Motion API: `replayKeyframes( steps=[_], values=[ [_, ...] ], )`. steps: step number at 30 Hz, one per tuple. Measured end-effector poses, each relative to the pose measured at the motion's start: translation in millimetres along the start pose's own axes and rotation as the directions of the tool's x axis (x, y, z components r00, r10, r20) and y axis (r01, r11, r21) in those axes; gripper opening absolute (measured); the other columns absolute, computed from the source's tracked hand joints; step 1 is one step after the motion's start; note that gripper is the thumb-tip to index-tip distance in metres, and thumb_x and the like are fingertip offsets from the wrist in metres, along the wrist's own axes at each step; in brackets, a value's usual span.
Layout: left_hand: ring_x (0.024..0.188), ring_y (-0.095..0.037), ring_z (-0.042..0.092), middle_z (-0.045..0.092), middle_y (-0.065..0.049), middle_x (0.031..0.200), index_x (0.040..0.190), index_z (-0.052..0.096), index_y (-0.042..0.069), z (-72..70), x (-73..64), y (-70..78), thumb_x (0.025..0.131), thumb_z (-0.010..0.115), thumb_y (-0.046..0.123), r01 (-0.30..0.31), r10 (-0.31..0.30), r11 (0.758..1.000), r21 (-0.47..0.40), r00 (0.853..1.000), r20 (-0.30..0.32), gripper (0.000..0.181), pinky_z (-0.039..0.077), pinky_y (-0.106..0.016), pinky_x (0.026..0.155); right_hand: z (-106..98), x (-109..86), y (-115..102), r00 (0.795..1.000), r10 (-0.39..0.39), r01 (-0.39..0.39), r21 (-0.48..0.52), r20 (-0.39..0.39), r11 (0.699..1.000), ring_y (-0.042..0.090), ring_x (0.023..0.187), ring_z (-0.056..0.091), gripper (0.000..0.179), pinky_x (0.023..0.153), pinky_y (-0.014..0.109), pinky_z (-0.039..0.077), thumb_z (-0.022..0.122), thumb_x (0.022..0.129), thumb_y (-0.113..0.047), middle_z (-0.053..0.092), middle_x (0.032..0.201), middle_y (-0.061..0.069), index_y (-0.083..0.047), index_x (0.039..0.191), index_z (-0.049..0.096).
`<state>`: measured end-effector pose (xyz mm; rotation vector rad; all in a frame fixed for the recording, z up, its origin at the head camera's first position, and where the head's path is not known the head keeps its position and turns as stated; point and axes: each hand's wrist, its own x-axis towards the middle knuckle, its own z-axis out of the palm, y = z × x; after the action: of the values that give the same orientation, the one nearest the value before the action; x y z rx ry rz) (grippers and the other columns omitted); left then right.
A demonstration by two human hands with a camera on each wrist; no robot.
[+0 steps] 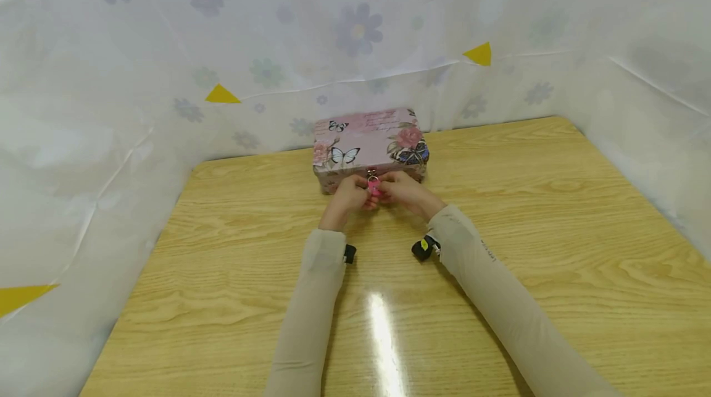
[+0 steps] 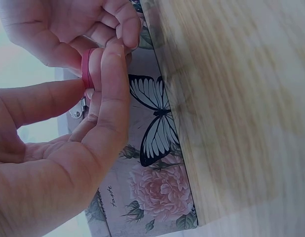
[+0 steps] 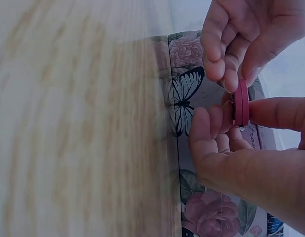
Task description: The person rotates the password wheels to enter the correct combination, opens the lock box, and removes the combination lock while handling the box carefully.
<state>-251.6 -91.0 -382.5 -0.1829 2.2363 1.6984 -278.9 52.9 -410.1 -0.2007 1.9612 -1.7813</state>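
Note:
A pink tin box (image 1: 361, 137) printed with butterflies and roses stands with its lid down near the back of the table. At its front latch hangs a small pink padlock (image 1: 374, 188) with a metal shackle. My left hand (image 1: 350, 193) pinches the padlock's body from the left, between thumb and fingers. From the other side my right hand (image 1: 410, 192) pinches it too. Close up, the padlock (image 3: 242, 102) shows edge-on between the thumbs and fingertips of both hands. In the left wrist view, fingers cover part of the padlock (image 2: 86, 69). The padlock's front is partly hidden.
The wooden table (image 1: 233, 249) reaches around the box and under both forearms. Behind it hangs a white flowered curtain (image 1: 311, 33) with yellow triangles. A black wrist strap with a camera (image 1: 424, 247) is on the right wrist.

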Motion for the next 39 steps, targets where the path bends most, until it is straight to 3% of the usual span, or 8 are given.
replayKeyframes(
  steps=[8, 19, 27, 36, 39],
  values=[
    [0.066, -0.021, 0.061, 0.061, -0.018, 0.081, 0.123, 0.046, -0.014, 0.3, 1.7, 0.6, 0.092, 0.043, -0.011, 0.002, -0.002, 1.000, -0.024, 1.000, -0.002, 0.031, 0.056, -0.045, 0.084, 0.5, -0.7, -1.8, 1.000, 0.014, -0.014, 0.005, -0.007, 1.000, 0.009, 0.076, 0.057, 0.033, 0.085, 0.031, 0.053, 0.038, 0.101, -0.005, 0.057, 0.091, 0.006, 0.017, 0.126, 0.044],
    [0.066, -0.021, 0.062, 0.064, -0.027, 0.093, 0.124, 0.046, -0.013, 0.6, 1.4, 1.7, 0.094, 0.043, -0.010, 0.019, -0.019, 1.000, -0.013, 1.000, -0.001, 0.030, 0.056, -0.044, 0.084, 0.1, -0.4, -0.7, 1.000, 0.020, -0.019, 0.029, -0.006, 0.999, 0.010, 0.075, 0.057, 0.031, 0.084, 0.031, 0.053, 0.039, 0.101, -0.006, 0.058, 0.087, 0.003, 0.016, 0.121, 0.048],
    [0.065, -0.020, 0.062, 0.064, -0.029, 0.095, 0.124, 0.046, -0.013, 0.4, 0.7, 2.0, 0.094, 0.044, -0.010, 0.019, -0.019, 1.000, -0.017, 1.000, 0.003, 0.031, 0.056, -0.044, 0.084, -0.9, -2.9, -3.9, 1.000, 0.027, -0.026, 0.061, -0.009, 0.998, 0.011, 0.075, 0.057, 0.034, 0.090, 0.036, 0.051, 0.040, 0.100, -0.007, 0.056, 0.086, 0.003, 0.017, 0.124, 0.046],
    [0.066, -0.020, 0.061, 0.063, -0.023, 0.088, 0.124, 0.046, -0.013, 0.9, 0.9, 0.2, 0.094, 0.044, -0.010, 0.018, -0.018, 1.000, -0.021, 1.000, -0.005, 0.030, 0.055, -0.045, 0.086, -0.1, -0.4, 1.6, 1.000, -0.013, 0.012, 0.053, 0.019, 0.999, 0.008, 0.073, 0.057, 0.033, 0.079, 0.026, 0.054, 0.038, 0.100, -0.002, 0.056, 0.084, 0.002, 0.020, 0.123, 0.043],
    [0.064, -0.020, 0.060, 0.061, -0.022, 0.084, 0.122, 0.046, -0.014, 1.4, 1.3, -0.7, 0.093, 0.044, -0.012, 0.008, -0.008, 1.000, -0.025, 1.000, -0.009, 0.030, 0.056, -0.045, 0.084, 0.7, 0.4, 2.1, 1.000, -0.006, 0.006, 0.036, 0.011, 0.999, 0.008, 0.073, 0.057, 0.032, 0.081, 0.028, 0.054, 0.037, 0.100, -0.003, 0.057, 0.085, 0.002, 0.018, 0.122, 0.045]
  ],
)
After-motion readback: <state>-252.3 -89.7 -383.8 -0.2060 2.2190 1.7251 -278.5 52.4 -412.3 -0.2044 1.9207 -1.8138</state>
